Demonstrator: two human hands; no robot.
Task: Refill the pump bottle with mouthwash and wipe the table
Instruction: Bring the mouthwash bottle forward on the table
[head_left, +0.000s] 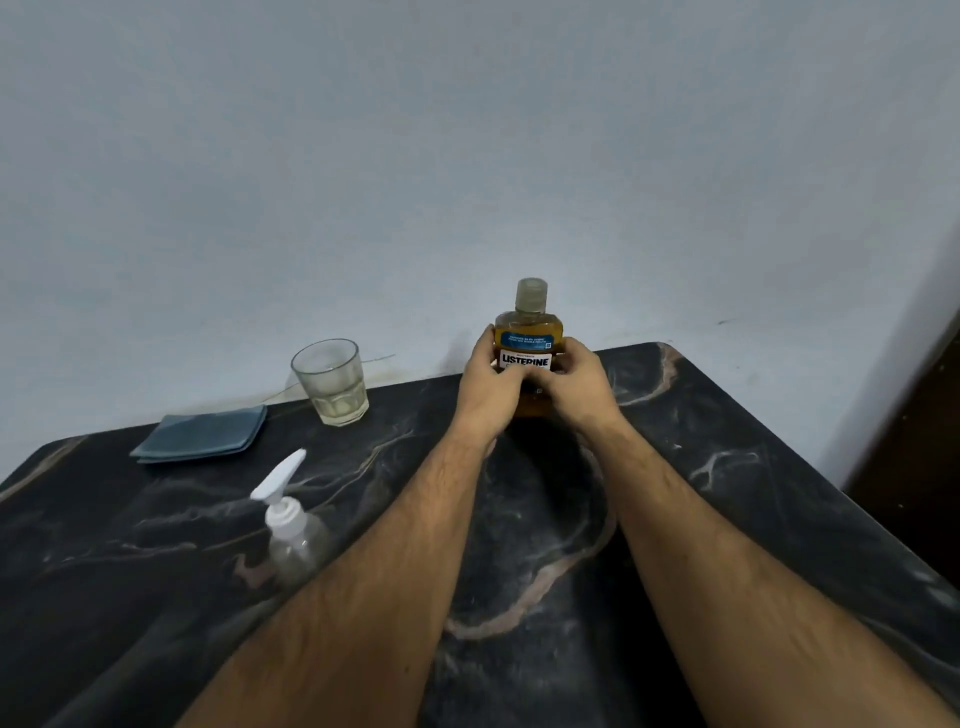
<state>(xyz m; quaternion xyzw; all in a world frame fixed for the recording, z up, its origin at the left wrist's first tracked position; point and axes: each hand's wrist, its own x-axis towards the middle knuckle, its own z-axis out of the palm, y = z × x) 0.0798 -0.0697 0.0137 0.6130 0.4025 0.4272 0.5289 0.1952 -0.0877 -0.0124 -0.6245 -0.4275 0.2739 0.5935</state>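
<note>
An amber mouthwash bottle (529, 332) with a clear cap and a white label stands upright at the far edge of the dark marbled table (727, 467). My left hand (488, 392) wraps its left side and my right hand (576, 384) wraps its right side, both gripping the lower body. A clear pump bottle (296, 540) with a white pump head stands upright nearer to me on the left, just beside my left forearm. A folded blue-grey cloth (200, 434) lies flat at the far left.
A drinking glass (332, 382) with a little pale liquid stands between the cloth and the mouthwash bottle. A pale wall runs right behind the table's far edge. The table's right edge drops off beside a dark brown surface (919, 441).
</note>
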